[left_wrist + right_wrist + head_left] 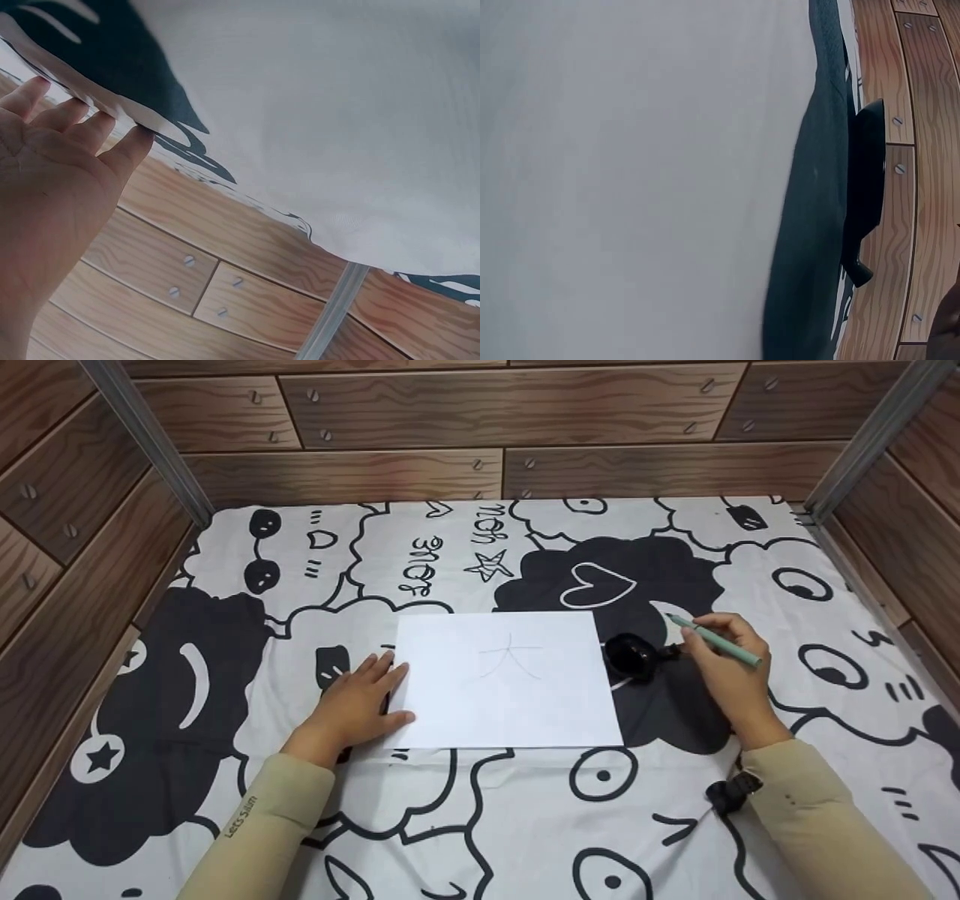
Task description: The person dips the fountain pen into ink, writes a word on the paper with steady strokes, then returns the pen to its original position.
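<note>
A sheet of white paper (442, 697) lies on the patterned cloth, with thin strokes drawn in its upper middle: a short horizontal line crossed by legs that spread downward. My left hand (362, 699) rests at the paper's left edge, fingers spread and fairly straight; the left wrist view shows the palm side of the same hand (60, 172). To the right of the paper, my right hand (731, 675) pinches a light green pen (720, 641), its dark tip up and to the left. Beside that hand sits a small black pan (630, 658), its handle toward the fingers.
The black-and-white cartoon cloth (420, 870) covers the table and has some wrinkles. Wood-plank-print walls (487, 405) enclose the left, back and right sides, with metal posts (154, 435) at the back corners. A black strap (733, 793) is at my right wrist.
</note>
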`<state>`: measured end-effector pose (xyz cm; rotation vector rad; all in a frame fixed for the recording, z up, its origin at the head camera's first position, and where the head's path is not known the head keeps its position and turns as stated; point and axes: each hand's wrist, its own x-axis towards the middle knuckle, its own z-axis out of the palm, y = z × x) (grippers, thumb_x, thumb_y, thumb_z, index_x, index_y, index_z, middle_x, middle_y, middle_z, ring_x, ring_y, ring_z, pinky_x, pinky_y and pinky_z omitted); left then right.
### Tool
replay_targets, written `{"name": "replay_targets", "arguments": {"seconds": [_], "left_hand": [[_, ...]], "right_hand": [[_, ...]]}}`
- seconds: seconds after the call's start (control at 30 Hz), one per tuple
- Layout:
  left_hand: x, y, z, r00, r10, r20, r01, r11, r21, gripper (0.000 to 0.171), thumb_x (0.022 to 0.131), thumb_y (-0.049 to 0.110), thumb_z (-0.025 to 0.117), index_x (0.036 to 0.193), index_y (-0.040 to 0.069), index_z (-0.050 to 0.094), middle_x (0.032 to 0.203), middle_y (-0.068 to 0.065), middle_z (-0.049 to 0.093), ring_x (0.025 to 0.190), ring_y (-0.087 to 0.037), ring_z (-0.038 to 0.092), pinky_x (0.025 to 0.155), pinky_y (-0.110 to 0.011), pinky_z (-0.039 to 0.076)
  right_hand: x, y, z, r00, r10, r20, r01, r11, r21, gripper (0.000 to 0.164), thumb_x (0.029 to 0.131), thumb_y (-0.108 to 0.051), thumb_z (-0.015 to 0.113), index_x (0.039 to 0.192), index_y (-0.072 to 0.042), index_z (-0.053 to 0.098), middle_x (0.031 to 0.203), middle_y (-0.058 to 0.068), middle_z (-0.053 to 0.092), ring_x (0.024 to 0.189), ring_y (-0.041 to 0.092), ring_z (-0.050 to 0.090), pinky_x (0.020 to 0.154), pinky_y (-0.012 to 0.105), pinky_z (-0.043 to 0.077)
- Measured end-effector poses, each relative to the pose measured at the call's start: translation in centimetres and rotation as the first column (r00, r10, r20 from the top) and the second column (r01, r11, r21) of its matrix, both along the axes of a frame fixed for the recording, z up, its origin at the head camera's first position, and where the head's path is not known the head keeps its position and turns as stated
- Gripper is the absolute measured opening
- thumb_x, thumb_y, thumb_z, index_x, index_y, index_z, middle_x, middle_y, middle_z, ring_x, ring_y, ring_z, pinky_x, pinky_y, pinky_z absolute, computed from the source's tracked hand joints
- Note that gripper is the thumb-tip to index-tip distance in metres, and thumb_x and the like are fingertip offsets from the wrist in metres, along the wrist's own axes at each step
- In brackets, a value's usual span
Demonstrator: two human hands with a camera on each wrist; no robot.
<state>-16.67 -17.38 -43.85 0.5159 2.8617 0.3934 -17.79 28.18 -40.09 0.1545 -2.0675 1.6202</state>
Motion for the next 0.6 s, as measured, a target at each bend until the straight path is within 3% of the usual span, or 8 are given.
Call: {"name": "replay_targets", "arguments": {"seconds": [0.13, 0.3, 0.6], "left_hand": [[0.00, 0.02, 0.10, 1.000, -0.001, -0.001, 0.001, 1.000, 0.001, 0.077, 0.089, 0.050, 0.060, 0.149, 0.012, 0.033, 0.156, -0.014, 0.020, 0.143, -0.033, 0.013, 0.109, -0.058, 0.017], [-0.01, -0.01, 0.14, 1.000, 0.000, -0.002, 0.000, 1.000, 0.006, 0.076, 0.089, 0.049, 0.060, 0.149, 0.012, 0.033, 0.156, -0.014, 0.020, 0.143, -0.033, 0.013, 0.110, -0.058, 0.017], [0.01, 0.03, 0.00, 1.000, -0.002, -0.008, 0.002, 1.000, 0.004, 0.075, 0.089, 0.049, 0.060, 0.149, 0.011, 0.034, 0.155, -0.014, 0.021, 0.142, -0.034, 0.014, 0.109, -0.058, 0.017]], "right_hand": [[-0.06, 0.50, -0.18, 1.000, 0.014, -0.013, -0.015, 1.000, -0.017, 0.020, 0.084, 0.007, 0.066, 0.097, 0.018, 0.056, 0.073, 0.015, 0.066, 0.062, 0.014, 0.065, 0.059, 0.017, 0.051], [-0.07, 0.84, -0.35, 1.000, 0.012, -0.012, -0.012, 0.999, -0.029, 0.020, 0.083, 0.009, 0.066, 0.097, 0.019, 0.055, 0.073, 0.011, 0.065, 0.060, 0.012, 0.064, 0.057, 0.017, 0.050], [0.39, 0.91, -0.14, 1.000, 0.019, 0.025, -0.020, 1.000, 0.016, 0.017, 0.087, 0.006, 0.063, 0.099, 0.016, 0.058, 0.079, 0.013, 0.064, 0.064, 0.014, 0.062, 0.060, 0.017, 0.050]]}}
